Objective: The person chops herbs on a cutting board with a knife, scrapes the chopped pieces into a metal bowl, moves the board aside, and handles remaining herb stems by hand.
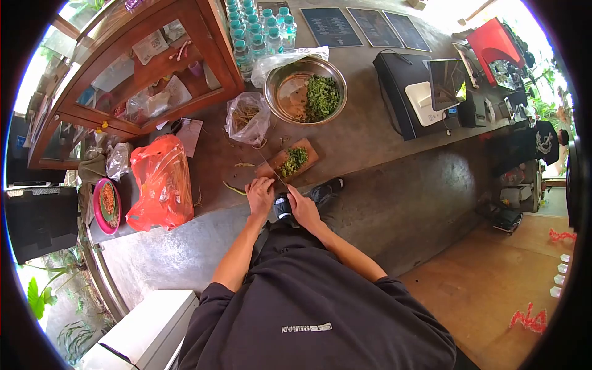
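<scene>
The right hand [303, 208] is closed around the handle of a knife [275, 172], whose thin, straight metal blade slants over the left end of a flat, rectangular wooden board [312, 154]. The left hand [261, 193] is partly closed, fingers curled and bunched at the board's near left corner, beside the blade; whether anything is pinched under its fingertips I cannot tell. Right of the blade, finely chopped greens [295, 161] sit on the board in a loose, crumbly heap. The worktop [357, 132] beneath is smooth, dark and mottled, with a slender green stalk [234, 187] lying left of the left hand. Beyond the board stands a round, shiny metal bowl [288, 91], more cut greens [323, 97] heaped against its right side. Next to it slumps a crinkled, see-through plastic bag [248, 119] of stringy scraps; farther left bulges a creased orange plastic bag [161, 185].
</scene>
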Available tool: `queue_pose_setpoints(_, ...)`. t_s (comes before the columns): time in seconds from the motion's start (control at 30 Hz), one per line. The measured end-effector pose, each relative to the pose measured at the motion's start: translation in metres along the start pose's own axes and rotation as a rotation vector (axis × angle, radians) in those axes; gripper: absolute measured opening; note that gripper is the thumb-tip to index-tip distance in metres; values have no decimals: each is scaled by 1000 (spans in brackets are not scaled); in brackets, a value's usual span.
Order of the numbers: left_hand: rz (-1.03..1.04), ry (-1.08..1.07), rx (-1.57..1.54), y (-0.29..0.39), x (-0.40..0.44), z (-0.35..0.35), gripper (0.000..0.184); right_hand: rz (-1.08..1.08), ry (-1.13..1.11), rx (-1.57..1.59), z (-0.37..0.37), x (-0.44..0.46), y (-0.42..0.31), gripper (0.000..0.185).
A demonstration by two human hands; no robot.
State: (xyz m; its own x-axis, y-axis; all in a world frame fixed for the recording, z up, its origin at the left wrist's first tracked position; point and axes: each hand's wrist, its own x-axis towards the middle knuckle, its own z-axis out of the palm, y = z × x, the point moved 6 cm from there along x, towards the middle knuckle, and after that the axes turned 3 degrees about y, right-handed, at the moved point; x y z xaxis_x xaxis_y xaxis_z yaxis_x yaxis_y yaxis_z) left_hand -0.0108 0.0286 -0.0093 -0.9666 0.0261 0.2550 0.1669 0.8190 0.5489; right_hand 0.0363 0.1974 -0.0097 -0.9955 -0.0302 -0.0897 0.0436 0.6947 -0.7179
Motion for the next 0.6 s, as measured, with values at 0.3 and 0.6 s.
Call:
queue_pose_setpoints(0.3, 44, -34, 22, 2, 1, 1, 23, 10, -8, 12, 1, 8, -2, 39)
queue_pose_setpoints(0.6, 39, -38, -12, 4, 0, -4, 24, 13, -13, 43, 11, 15, -2, 39)
